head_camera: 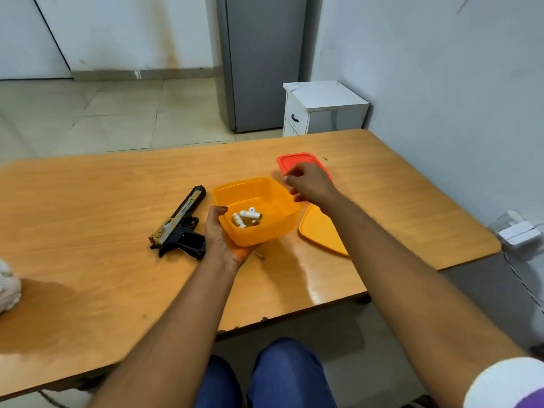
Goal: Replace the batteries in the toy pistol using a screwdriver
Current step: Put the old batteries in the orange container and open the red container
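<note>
A black and gold toy pistol (179, 223) lies on the wooden table (88, 201), left of centre. My left hand (219, 237) grips the near left corner of an orange plastic box (270, 198), thumb over its rim, the box tilted off the table. Several white batteries (246, 217) lie inside the box. My right hand (309, 184) hovers above the box's right rim with fingers loosely curled and nothing visible in them. A thin metal tip (259, 255), perhaps the screwdriver, pokes out from under the box.
An orange lid (321, 231) lies flat to the right of the box. A red container (294, 161) sits behind my right hand. A white cloth (8, 285) is at the table's left edge. A white cabinet (321, 108) stands beyond the table.
</note>
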